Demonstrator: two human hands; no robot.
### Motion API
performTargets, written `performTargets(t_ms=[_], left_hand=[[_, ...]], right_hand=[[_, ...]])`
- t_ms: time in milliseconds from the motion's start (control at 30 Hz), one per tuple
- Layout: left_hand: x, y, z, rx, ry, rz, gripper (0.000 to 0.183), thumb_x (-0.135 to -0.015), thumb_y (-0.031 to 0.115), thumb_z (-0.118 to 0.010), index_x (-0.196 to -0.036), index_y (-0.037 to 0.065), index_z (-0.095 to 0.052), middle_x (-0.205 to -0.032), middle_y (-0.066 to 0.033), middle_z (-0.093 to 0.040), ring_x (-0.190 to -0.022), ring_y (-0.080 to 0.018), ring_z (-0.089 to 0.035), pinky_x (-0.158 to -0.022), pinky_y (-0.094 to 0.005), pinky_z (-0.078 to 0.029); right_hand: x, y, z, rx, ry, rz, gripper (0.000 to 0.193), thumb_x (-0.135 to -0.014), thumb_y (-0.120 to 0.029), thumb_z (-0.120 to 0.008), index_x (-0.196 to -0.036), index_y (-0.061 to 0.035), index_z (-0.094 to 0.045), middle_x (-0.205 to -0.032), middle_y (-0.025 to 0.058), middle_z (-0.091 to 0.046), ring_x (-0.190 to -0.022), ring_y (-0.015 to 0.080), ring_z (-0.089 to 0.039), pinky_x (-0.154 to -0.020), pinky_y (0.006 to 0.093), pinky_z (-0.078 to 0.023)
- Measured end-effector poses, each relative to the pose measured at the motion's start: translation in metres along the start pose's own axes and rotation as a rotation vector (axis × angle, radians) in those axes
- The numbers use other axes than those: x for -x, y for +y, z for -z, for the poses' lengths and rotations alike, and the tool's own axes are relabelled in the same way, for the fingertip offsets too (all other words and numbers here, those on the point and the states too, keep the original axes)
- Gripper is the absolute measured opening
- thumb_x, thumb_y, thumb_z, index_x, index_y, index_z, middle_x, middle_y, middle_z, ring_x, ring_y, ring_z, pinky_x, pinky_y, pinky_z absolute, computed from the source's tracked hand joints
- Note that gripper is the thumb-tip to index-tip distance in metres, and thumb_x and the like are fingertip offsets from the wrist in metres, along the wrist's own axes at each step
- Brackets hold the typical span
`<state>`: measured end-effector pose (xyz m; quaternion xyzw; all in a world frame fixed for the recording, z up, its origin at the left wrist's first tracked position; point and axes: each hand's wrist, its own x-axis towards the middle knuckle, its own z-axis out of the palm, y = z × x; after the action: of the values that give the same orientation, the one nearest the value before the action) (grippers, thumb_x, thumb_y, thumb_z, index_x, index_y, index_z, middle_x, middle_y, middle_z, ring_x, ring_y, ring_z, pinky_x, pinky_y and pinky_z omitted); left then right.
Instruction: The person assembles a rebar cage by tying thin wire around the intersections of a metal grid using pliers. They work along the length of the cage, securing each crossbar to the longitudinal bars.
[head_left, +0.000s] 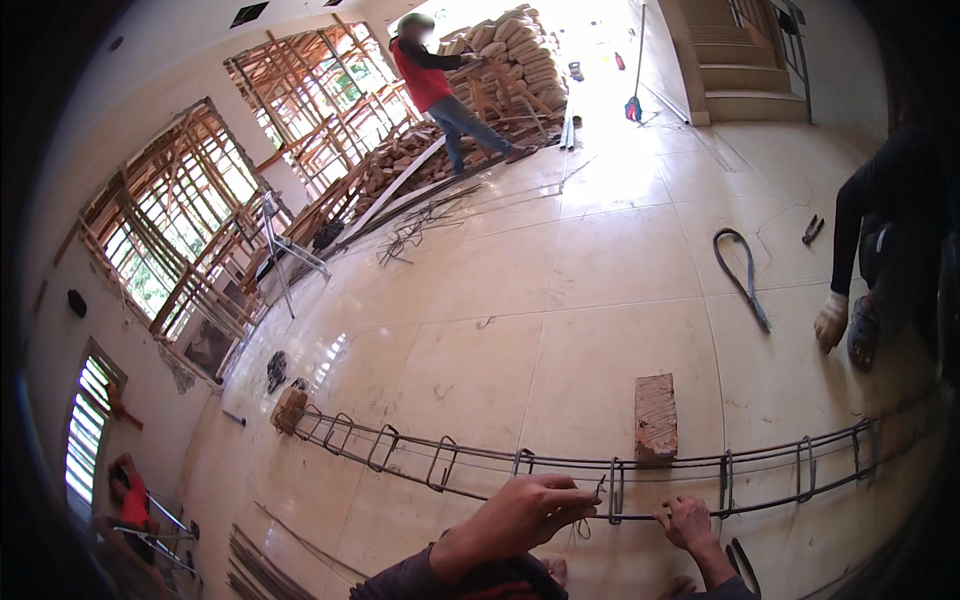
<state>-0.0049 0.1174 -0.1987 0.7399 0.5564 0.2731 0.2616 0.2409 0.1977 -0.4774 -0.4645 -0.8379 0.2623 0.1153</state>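
Note:
A long, narrow rebar cage [728, 486] of thin bars and square stirrups stretches across the floor in front of me. My left hand [525, 515] is closed, thumb and fingers pinched at a piece of thin tie wire [601, 486] beside a stirrup. A loose tangle of wire hangs just below those fingertips. To the right of that stirrup, my right hand [688, 522] has its fingers curled onto the cage's near bar. A red brick [655, 415] lies against the far side of the cage, and a block [289, 410] is at its left end.
Dark tool handles [743, 565] show beside my right forearm. Beyond the cage lie a looped wire bundle [740, 280] and pincers [813, 230]. A co-worker's gloved hand [832, 321] is at right. Loose rods [255, 565] lie lower left; another person [430, 85] stands near stacked sacks.

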Motion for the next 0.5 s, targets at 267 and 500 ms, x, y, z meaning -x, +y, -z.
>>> performTargets(t_ms=[267,500], left_hand=[[-0.025,-0.027,-0.011,0.603,-0.055,0.169,0.02,-0.084,0.021,-0.068,-0.09,0.002,-0.068,-0.067,-0.0124,-0.064,-0.062,-0.0123,-0.06,-0.06,-0.0324,-0.047],[-0.07,-0.031,-0.024,0.372,-0.113,0.089,0.021,-0.084,0.017,-0.065,-0.091,-0.003,-0.068,-0.066,-0.0103,-0.065,-0.062,-0.0075,-0.054,-0.06,-0.0277,-0.047]], right_hand=[[-0.027,-0.091,0.089,-1.438,0.136,0.193,0.036,-0.093,-0.027,-0.055,-0.114,0.0019,-0.054,-0.1,0.0136,-0.061,-0.098,0.0248,-0.06,-0.087,0.0395,-0.047],[-0.025,-0.144,0.114,-1.695,-0.262,0.076,0.044,-0.093,-0.015,-0.054,-0.131,-0.0021,-0.036,-0.094,0.0095,-0.058,-0.083,0.0202,-0.061,-0.073,0.0339,-0.05]])
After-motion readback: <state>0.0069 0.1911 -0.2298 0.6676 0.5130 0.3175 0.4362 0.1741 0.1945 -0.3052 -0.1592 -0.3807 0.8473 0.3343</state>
